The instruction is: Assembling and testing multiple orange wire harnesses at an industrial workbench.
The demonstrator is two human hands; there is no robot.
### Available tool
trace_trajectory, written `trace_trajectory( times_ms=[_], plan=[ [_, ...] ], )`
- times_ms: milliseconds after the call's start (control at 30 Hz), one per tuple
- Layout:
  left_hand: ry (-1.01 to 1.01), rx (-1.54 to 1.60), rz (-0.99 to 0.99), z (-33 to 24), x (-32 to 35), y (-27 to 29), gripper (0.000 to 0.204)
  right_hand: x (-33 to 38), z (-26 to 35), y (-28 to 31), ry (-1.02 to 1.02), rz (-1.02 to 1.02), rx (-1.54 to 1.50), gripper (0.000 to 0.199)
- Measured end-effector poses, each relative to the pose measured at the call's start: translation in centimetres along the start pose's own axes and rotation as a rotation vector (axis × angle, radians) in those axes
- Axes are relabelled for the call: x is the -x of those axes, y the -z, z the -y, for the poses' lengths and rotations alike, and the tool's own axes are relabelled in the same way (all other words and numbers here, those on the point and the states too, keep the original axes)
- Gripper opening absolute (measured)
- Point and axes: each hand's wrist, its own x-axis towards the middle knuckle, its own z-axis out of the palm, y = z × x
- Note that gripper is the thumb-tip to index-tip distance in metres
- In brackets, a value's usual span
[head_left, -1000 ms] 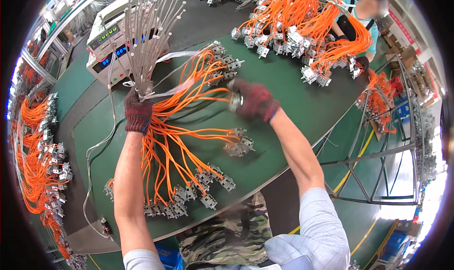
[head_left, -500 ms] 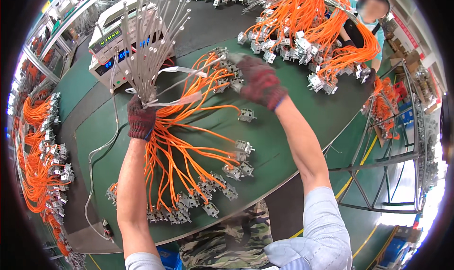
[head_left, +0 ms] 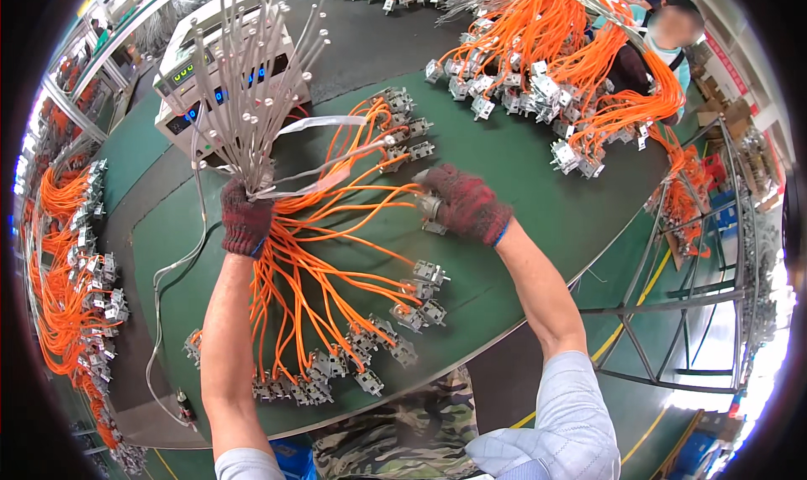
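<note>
Orange wire bundle (head_left: 328, 253) clenched in left hand (head_left: 245, 219), connector (head_left: 430, 207) in right hand's (head_left: 466, 203) grasp.

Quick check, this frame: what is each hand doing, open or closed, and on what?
Left hand: closed around the bundle of orange wires and grey probes.
Right hand: closed on a grey connector on the green table.
</note>
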Motion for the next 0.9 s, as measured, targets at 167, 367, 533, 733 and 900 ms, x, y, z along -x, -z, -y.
trace_trajectory(
  times_ms=[167, 367, 533, 733, 900],
  plan=[
    [0.130, 0.121, 0.026, -0.1, -0.2, 0.8, 0.026, -5.4, 1.1, 4.4, -0.217, 0.154, -0.134, 0.073],
    [-0.014, 0.103, -0.028, 0.5, -0.3, -0.8, 0.025, -11.9, -2.8, -0.8, -0.211, -0.215, 0.184, 0.092],
    [0.006, 0.017, -0.028, 0.4, 0.1, 0.0, 0.026, -13.0, -1.6, -0.5, -0.346, -0.072, -0.037, 0.070],
    [0.261, 0.149, 0.099, -0.7, -0.8, -0.1, 0.028, -3.9, -1.2, -0.5, -0.391, 0.027, -0.071, 0.046],
    [-0.047, -0.008, 0.022, 0.6, -0.5, -0.7, 0.028, 4.4, 4.4, -1.5, -0.357, 0.036, -0.042, 0.038]
  ],
)
